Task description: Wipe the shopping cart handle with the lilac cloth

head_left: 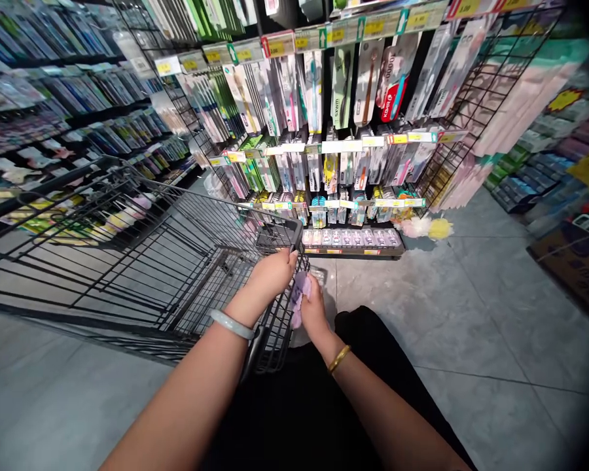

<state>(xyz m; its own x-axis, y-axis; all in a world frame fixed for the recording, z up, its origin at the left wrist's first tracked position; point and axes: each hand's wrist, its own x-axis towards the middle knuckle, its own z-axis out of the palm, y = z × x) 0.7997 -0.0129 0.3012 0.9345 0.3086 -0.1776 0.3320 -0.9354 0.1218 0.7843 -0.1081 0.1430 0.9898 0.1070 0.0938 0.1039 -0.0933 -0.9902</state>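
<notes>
My left hand (275,271), with a pale bangle at the wrist, is closed at the end rim of a black wire shopping cart (220,278). Its fingertips are mostly hidden behind the rim. Just right of the cart's end, my right hand (315,307) pinches a light purple cloth (300,294) with dark marks on it. The cloth hangs against or very near the cart's wires; whether they touch I cannot tell. A gold bracelet sits on the right wrist.
Ahead stands a wire rack of packaged toothbrushes (343,85) with price strips. Its bottom shelf carries a row of small purple packs (351,237). Stocked shelves (78,91) line the left. A cardboard box (569,261) rests at the right on the grey tiled floor (471,314).
</notes>
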